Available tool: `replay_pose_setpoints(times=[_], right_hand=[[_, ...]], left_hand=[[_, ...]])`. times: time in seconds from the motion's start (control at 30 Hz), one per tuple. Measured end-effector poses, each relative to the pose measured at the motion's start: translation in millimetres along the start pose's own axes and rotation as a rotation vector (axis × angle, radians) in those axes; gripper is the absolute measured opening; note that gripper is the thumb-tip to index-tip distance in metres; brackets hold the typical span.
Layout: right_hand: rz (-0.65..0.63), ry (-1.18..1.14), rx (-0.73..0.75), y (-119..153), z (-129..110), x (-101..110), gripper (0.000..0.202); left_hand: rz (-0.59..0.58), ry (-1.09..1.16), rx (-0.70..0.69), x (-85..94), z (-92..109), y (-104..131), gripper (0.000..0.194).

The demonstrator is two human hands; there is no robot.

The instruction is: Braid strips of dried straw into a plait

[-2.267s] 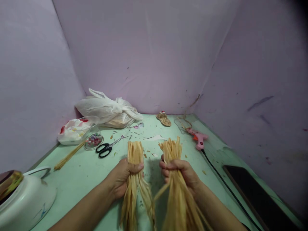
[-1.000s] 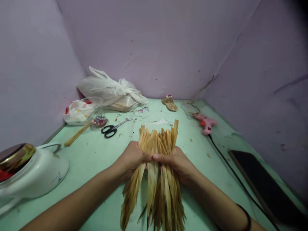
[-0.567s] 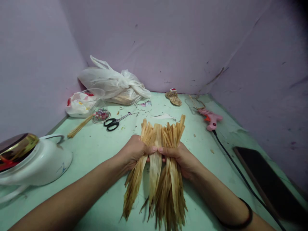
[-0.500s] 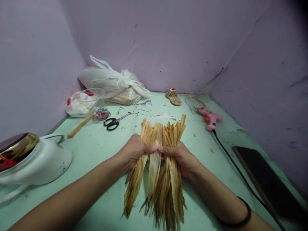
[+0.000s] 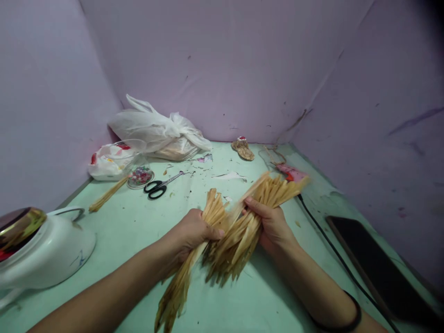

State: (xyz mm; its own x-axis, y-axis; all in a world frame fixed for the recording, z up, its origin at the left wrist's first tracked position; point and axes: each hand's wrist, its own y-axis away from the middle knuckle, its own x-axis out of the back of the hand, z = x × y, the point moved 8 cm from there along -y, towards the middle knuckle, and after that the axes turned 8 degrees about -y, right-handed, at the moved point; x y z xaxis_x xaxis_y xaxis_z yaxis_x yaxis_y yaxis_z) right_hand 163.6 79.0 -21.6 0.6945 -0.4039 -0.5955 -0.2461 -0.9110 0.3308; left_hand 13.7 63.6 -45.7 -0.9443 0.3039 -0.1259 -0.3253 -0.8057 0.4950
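Two bunches of dry, yellow-brown leaf strips, like corn husk, are held over the table. My left hand (image 5: 197, 233) is closed round the thinner bunch of dried husk strips (image 5: 175, 291), whose darker ends hang toward me. My right hand (image 5: 272, 224) grips the thicker bunch of dried husk strips (image 5: 236, 254), its pale ends fanned up to the right and its dark ends pointing down left. The two bunches touch or overlap between my hands; whether they are joined there I cannot tell.
Black-handled scissors (image 5: 156, 189), a clear dish of beads (image 5: 140, 175) and a plastic bag (image 5: 163, 127) lie at the back left. A white pot (image 5: 65, 249) stands left. At right are a pink glue gun (image 5: 293, 173), its cord and a dark phone-like slab (image 5: 374, 268). A small woven sandal (image 5: 243, 149) sits behind.
My hands have moved apart and turned. The husk, earlier held as one row, now shows as two bunches. The right bunch has swung to a slant, its top ends reaching over the glue gun.
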Motion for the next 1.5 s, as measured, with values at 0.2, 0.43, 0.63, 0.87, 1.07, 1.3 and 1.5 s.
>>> replay_pose_setpoints(times=[0.2, 0.43, 0.63, 0.87, 1.07, 1.3, 1.5], right_hand=[[0.031, -0.077, 0.1, -8.5, -11.3, 7.9, 0.026], [0.102, -0.145, 0.112, -10.4, -17.9, 12.4, 0.029], [0.1, -0.137, 0.077, -9.4, -16.5, 10.5, 0.025], [-0.017, -0.088, -0.146, -2.7, 7.8, 2.5, 0.019], [-0.151, -0.056, -0.39, 2.9, 20.8, -4.1, 0.01], [-0.189, -0.067, -0.421, 3.9, 23.1, -6.6, 0.008], [-0.134, -0.016, -0.412, 7.3, 23.4, -6.1, 0.01]], left_hand=[[0.052, -0.085, 0.053, 5.6, -0.2, 0.8, 0.039], [0.058, -0.382, 0.055, 2.7, 23.8, 15.0, 0.018], [0.069, -0.381, 0.022, 15.5, 44.9, 19.8, 0.015], [0.166, -0.425, -0.09, 39.8, 55.0, 13.1, 0.019], [0.025, -0.818, -0.099, 55.5, 77.6, 27.6, 0.014], [-0.138, -1.131, -0.144, 57.3, 99.6, 70.9, 0.011], [0.008, -1.089, -0.139, 67.1, 105.9, 67.7, 0.016]])
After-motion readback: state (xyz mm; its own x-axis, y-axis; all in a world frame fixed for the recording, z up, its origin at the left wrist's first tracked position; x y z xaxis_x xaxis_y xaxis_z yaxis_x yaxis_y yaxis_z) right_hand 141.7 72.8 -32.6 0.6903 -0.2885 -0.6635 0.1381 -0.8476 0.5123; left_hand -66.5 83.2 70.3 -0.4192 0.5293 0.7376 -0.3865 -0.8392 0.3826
